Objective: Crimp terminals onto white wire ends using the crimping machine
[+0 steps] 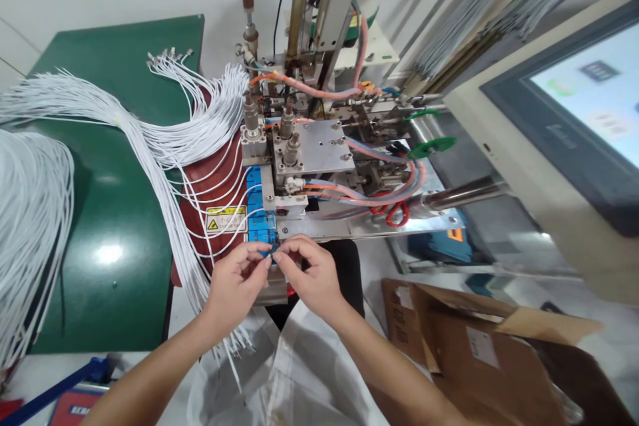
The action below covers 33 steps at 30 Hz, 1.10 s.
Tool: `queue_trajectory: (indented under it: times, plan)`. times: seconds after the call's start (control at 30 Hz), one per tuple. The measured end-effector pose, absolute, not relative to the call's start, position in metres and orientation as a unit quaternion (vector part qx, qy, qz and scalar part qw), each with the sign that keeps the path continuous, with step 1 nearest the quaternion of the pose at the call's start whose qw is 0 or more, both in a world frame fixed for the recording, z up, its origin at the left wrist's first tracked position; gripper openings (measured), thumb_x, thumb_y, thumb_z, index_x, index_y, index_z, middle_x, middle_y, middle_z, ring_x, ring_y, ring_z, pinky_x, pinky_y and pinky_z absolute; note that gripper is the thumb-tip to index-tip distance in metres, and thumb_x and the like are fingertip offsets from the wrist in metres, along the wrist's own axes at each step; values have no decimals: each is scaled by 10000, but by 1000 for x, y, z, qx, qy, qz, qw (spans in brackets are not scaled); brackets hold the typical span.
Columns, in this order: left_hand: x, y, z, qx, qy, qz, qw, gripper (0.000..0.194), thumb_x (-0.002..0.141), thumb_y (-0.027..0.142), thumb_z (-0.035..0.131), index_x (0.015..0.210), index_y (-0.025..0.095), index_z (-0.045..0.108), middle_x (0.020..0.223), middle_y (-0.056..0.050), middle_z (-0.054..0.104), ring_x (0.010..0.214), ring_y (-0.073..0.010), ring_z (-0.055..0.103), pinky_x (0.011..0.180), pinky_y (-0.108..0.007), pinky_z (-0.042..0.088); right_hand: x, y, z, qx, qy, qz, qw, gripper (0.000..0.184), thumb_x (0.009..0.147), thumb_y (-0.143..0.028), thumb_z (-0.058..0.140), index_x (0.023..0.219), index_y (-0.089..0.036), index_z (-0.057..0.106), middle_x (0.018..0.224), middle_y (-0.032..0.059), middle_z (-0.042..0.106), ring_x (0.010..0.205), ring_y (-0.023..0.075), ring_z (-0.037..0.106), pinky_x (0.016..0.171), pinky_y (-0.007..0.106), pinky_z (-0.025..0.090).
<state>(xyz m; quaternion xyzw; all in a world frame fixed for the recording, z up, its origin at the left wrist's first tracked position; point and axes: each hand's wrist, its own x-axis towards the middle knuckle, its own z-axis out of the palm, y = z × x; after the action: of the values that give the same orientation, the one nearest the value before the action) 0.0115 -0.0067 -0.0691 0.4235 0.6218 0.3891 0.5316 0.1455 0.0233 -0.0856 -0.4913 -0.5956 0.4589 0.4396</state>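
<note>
My left hand (235,283) is closed in a pinch at the front end of the blue fixture block. Facing it, my right hand (313,274) pinches at the same spot, the fingertips of both almost touching. Between them are the thin dark and greenish wires (271,253) of a cable end, mostly hidden by the fingers. Just beyond, white cables (224,205) run from the left into the slots of the blue fixture block (255,200) on the machine. A large bundle of white cables (154,180) lies to the left of my left hand.
Behind the fixture stands the machine's metal plate (319,146) with cylinders and hoses. A solder wire spool (425,134) sits at its right. A touch screen (589,86) juts in from the right, above a cardboard box (479,353). More cables (32,226) lie on the green mat (114,299).
</note>
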Motion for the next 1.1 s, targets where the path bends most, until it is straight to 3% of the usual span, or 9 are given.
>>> queue_trajectory:
  times: [0.13,0.27,0.43,0.63,0.93,1.1]
  plan:
    - [4,0,-71,460,613,339,545,250,783,255,543,1023,186,550,709,28,554,529,-62,517,510,-174,435,149,24,-89,-468,-665,366,451,90,747,-166,549,672,-187,592,678,27,588,623,131,536,566,252,438]
    - [-10,13,-67,575,612,248,483,311,762,190,539,1072,216,548,812,8,598,602,-84,550,579,-202,446,151,31,-96,-496,-670,364,416,134,789,-181,489,671,-187,553,669,19,557,591,121,516,549,238,421]
    - [-21,31,-62,680,615,170,362,130,777,195,528,855,206,631,781,2,632,673,-126,580,654,-243,446,149,40,-107,-557,-650,366,366,156,798,-227,473,660,-187,533,640,6,535,581,126,506,553,238,401]
    - [-22,35,-70,727,599,174,286,189,816,145,465,845,201,643,834,-27,644,799,-162,594,762,-299,454,149,38,-115,-563,-659,368,337,153,815,-241,461,696,-192,545,684,7,544,615,133,511,578,244,391]
    - [-16,32,-72,747,618,127,209,188,831,115,423,854,158,604,790,-52,593,757,-188,567,705,-323,454,151,46,-117,-560,-641,430,301,129,780,-216,459,659,-202,501,617,-12,507,574,136,472,524,233,363]
    - [-16,31,-75,755,606,136,210,191,835,102,417,847,151,600,794,-57,588,764,-183,566,718,-314,452,155,52,-119,-508,-689,428,290,233,864,-285,377,677,-206,493,647,-9,516,612,134,492,584,240,372]
